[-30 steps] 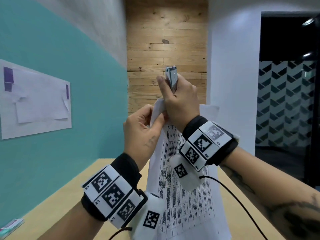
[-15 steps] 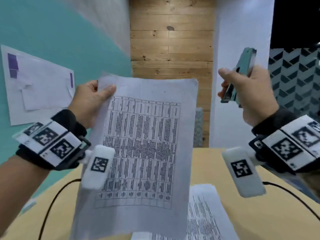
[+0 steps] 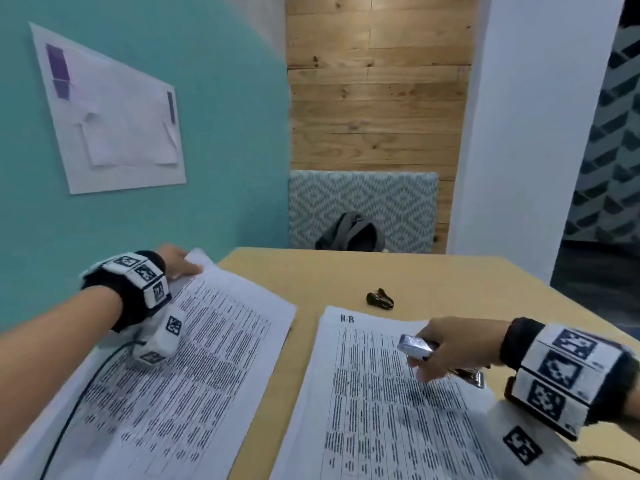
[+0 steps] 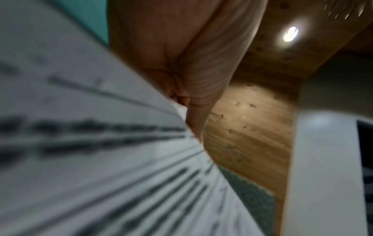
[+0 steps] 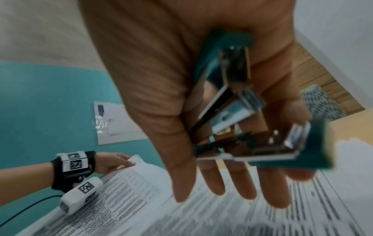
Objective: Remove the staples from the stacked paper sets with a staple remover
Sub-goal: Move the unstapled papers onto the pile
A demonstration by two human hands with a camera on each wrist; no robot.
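A printed paper set (image 3: 194, 375) lies on the left of the wooden table (image 3: 433, 271). My left hand (image 3: 180, 263) pinches its far corner, seen close in the left wrist view as the hand (image 4: 193, 111) against the sheet (image 4: 101, 143). A second paper stack (image 3: 381, 427) lies to the right. Just over that stack my right hand (image 3: 426, 362) holds a teal and metal staple remover (image 3: 414, 345). In the right wrist view the tool (image 5: 242, 111) gapes open against the palm, and the fingers (image 5: 242, 183) point down at the sheet.
A small black clip-like object (image 3: 380, 299) lies on the table beyond the right stack. A dark bag (image 3: 349, 232) rests on a patterned bench (image 3: 363, 192) behind the table. A teal wall with a pinned white sheet (image 3: 114, 116) runs along the left.
Both hands have come down from face height. The left one has laid its paper set on the table's left side. The right one has lowered the tool over the right stack.
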